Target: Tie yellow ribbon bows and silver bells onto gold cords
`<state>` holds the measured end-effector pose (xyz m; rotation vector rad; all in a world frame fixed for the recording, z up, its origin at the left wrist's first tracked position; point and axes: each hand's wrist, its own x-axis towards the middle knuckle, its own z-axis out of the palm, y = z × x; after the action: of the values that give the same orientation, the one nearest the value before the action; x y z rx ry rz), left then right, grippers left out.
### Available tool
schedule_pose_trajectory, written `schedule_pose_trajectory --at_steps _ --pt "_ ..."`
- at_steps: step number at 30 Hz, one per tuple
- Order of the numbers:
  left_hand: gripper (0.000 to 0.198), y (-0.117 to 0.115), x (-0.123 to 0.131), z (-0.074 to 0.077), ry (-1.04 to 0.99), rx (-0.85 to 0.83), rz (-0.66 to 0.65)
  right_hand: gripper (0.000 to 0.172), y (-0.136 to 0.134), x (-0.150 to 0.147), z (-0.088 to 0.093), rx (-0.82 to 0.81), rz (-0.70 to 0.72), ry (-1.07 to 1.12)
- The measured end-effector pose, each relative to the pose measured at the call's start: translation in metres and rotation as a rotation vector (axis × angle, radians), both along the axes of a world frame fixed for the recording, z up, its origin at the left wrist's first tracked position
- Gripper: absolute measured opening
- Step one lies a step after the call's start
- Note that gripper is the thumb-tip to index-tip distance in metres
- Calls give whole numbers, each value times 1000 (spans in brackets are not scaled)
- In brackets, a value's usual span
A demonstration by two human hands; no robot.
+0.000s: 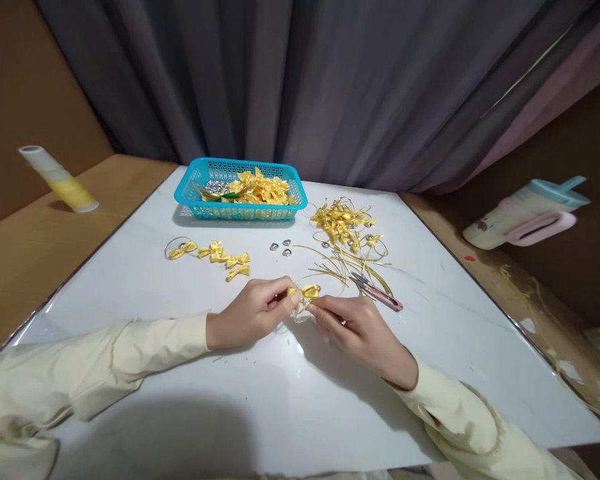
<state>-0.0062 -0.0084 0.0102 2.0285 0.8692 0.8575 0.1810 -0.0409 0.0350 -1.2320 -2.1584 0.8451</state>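
Both hands meet over the middle of the white table [180, 400]. My left hand [253, 312] pinches a small yellow ribbon bow [307, 292] from the left. My right hand [357, 330] grips the same bow from the right, fingers closed on it and on a thin thread at its underside. Just right of the hands lie pink-handled snips [380, 295] on loose yellow cords [340, 267]. A row of yellow bows [220, 257] lies to the upper left. Three small silver bells [281, 247] sit beyond the hands.
A blue plastic basket [240, 208] at the back holds yellow bows and silver bells. A pile of bows on cords [343, 223] lies to its right. A yellow-and-white tube [60, 180] and a pink jug [527, 215] lie on the wooden side ledges. Grey curtain behind.
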Motion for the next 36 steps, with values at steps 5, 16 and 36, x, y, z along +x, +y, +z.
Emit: schedule_pose_trajectory --at_steps 5,16,36 --pt "23 1 1 -2 9 80 4 38 5 4 5 -300 -23 41" --pt "20 2 0 -9 8 206 -47 22 5 20 33 27 -171 -54" --pt "24 0 1 -8 -94 132 -44 22 26 -6 12 624 280 -259"
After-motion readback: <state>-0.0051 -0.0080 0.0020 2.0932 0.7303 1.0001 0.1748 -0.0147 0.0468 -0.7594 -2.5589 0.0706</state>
